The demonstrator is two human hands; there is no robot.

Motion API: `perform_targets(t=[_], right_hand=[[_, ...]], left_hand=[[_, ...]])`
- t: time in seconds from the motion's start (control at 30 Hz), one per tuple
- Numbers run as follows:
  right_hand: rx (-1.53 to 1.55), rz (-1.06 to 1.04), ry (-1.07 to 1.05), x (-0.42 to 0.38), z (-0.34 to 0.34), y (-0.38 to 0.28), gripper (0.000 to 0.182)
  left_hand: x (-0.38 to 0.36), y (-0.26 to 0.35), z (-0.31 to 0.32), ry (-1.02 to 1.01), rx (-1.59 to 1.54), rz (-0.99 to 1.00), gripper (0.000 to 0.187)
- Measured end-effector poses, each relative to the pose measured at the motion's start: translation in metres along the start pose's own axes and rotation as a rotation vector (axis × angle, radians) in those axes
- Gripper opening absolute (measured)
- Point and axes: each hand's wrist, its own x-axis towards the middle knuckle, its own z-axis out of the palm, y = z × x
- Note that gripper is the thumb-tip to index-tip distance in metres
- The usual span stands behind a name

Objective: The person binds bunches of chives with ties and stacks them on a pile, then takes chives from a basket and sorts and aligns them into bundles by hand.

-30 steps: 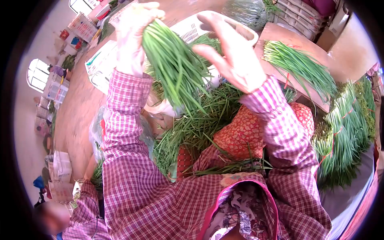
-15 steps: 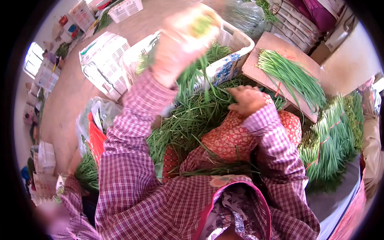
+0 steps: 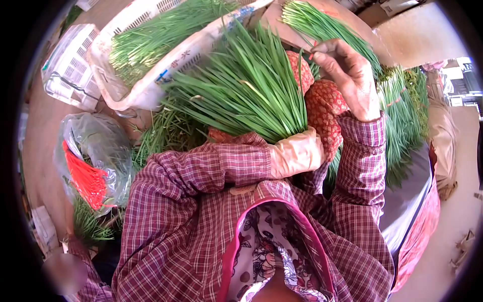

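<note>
My left hand (image 3: 298,154), brightly lit, is closed around the lower end of a large bunch of garlic chives (image 3: 251,83) held over my lap. The leaves fan out up and to the left; my fingers are mostly hidden behind the hand. To the right, my right hand (image 3: 349,75) is raised, thumb and forefinger pinched on a small red tie (image 3: 311,56). Just beyond those fingertips, another bunch of chives (image 3: 322,25) lies on a board (image 3: 271,17). Red floral cloth (image 3: 324,108) covers my knees beneath both hands.
A white plastic crate (image 3: 118,100) holding chives stands ahead, beside another white crate (image 3: 75,65). At left, red ties (image 3: 88,176) rest on a clear plastic bag (image 3: 108,143). Tied chives (image 3: 400,116) are stacked at right. Another person's sleeve (image 3: 98,277) shows lower left.
My left hand has come down from above the crate to my lap, holding chives. My right hand has lifted off the cloth and now pinches a red tie. The view has shifted.
</note>
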Motion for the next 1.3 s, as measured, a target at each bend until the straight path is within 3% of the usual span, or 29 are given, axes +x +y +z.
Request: perform_targets(t=[0.1, 0.17, 0.3, 0.37, 0.4, 0.5, 0.6, 0.67, 0.77, 0.8, 0.83, 0.87, 0.93, 0.97, 1.03, 1.1, 1.17, 1.23, 1.3], right_hand=[[-0.099, -0.097, -0.179, -0.002, 0.013, -0.005, 0.011], [-0.132, -0.341, -0.19, 0.002, 0.029, -0.006, 0.011], [-0.181, -0.3, -0.325, 0.005, 0.045, -0.003, 0.017], [-0.569, -0.244, -0.356, 0.002, 0.05, -0.005, 0.022], [-0.624, -0.259, -0.327, -0.002, 0.054, -0.002, 0.022], [-0.672, -0.199, -0.39, -0.011, 0.05, -0.003, 0.02], [-0.65, -0.211, -0.357, -0.027, 0.044, -0.001, 0.019], [-0.666, -0.268, -0.29, -0.039, 0.042, -0.002, 0.017], [-0.525, -0.245, -0.243, -0.053, 0.046, 0.001, 0.018], [-0.444, -0.224, -0.246, -0.054, 0.047, 0.002, 0.018], [-0.312, -0.229, -0.269, -0.054, 0.047, 0.001, 0.018], [-0.188, -0.141, -0.322, -0.054, 0.047, 0.002, 0.018], [0.046, 0.062, -0.418, -0.055, 0.045, 0.006, 0.017], [0.145, 0.145, -0.465, -0.055, 0.042, 0.01, 0.016], [0.663, 0.381, -0.475, -0.054, 0.037, -0.003, 0.015], [0.732, 0.235, -0.54, -0.044, 0.032, -0.025, 0.015], [0.759, 0.055, -0.749, -0.032, 0.044, -0.032, 0.018], [0.35, -0.262, -0.757, -0.018, 0.073, -0.028, 0.022], [0.106, -0.39, -0.562, -0.008, 0.097, -0.012, 0.016]], left_hand=[[0.0, 0.008, 0.011, -0.052, -0.006, 0.04, 0.008], [0.001, 0.012, 0.023, -0.031, -0.056, 0.063, 0.008], [0.001, 0.018, 0.041, 0.032, -0.145, 0.037, 0.011], [0.006, 0.014, 0.034, -0.182, -0.416, 0.007, 0.012], [0.005, 0.016, 0.039, -0.181, -0.416, 0.007, 0.012], [0.002, 0.015, 0.045, -0.075, -0.538, -0.058, 0.015], [0.003, 0.006, 0.03, -0.224, -0.622, -0.014, 0.018], [0.0, 0.001, 0.018, -0.221, -1.029, -0.26, 0.026], [0.006, 0.011, 0.037, -0.19, -0.894, -0.195, 0.033], [0.003, 0.021, 0.053, 0.072, -0.889, -0.218, 0.023], [0.002, 0.021, 0.056, 0.07, -0.887, -0.233, 0.023], [0.0, 0.021, 0.059, 0.109, -1.074, -0.292, 0.023], [0.001, 0.029, 0.068, 0.117, -1.146, -0.387, 0.021], [0.01, 0.031, 0.071, -0.07, -1.0, -0.315, 0.021], [0.023, 0.029, 0.068, -0.397, -0.747, -0.126, 0.02], [0.027, 0.026, 0.066, -0.572, -0.601, 0.039, 0.02], [0.025, 0.028, 0.066, -0.47, -0.578, 0.021, 0.019], [0.021, 0.029, 0.068, -0.367, -0.577, -0.012, 0.018], [0.021, 0.03, 0.068, -0.331, -0.57, -0.022, 0.017]])
